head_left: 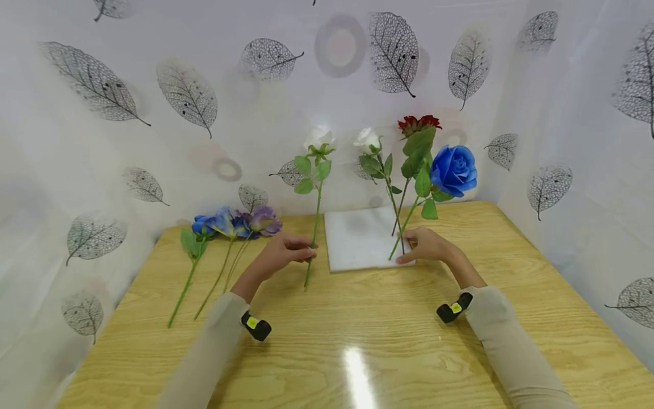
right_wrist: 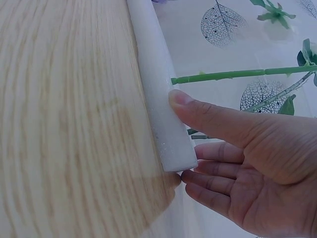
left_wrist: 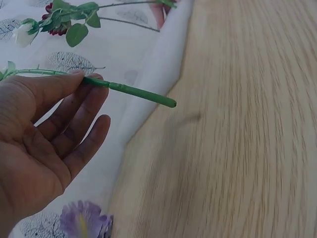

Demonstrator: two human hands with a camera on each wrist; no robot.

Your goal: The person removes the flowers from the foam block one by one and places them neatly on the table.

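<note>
My left hand (head_left: 282,255) pinches the green stem of a white rose (head_left: 319,140) between thumb and fingers, left of a white foam board (head_left: 352,241). In the left wrist view the stem's lower end (left_wrist: 143,94) sticks out past the fingertips, above the table. My right hand (head_left: 430,245) holds the board's front right corner; in the right wrist view its thumb (right_wrist: 190,101) lies on the board and its fingers are at the side. Standing in the board are a second white rose (head_left: 368,141), a dark red flower (head_left: 419,125) and a blue rose (head_left: 453,170).
On the left of the wooden table (head_left: 306,352) lie a blue flower (head_left: 202,224), a pale blue and yellow flower (head_left: 226,221) and a purple flower (head_left: 264,220), stems toward the front. A leaf-patterned white curtain (head_left: 286,108) hangs behind and at both sides.
</note>
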